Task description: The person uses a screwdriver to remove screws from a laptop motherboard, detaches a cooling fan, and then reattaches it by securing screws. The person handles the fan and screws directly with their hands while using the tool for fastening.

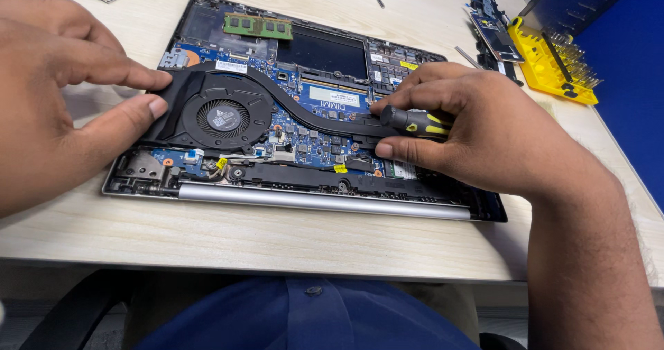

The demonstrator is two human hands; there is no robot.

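Here the opened laptop [207, 191] lies bare-sided up on the pale wooden table [277, 236], its board exposed; the left hand [55, 94] pinches the edge of the black cooling fan [223, 118] between thumb and forefinger, seemingly to steady it; the right hand [477, 132] is closed around a black-and-yellow screwdriver [415, 122], tip pressed down at the heat pipe's [311, 118] far end; a yellow bit holder [553, 63] waits near the table's corner

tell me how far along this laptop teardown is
Done: the laptop lies open, bottom cover off, loose screws on the table. In hand: left hand pinches the fan and heat pipe assembly; right hand drives a screwdriver at its end. Left: the assembly sits seated, memory stick in place.
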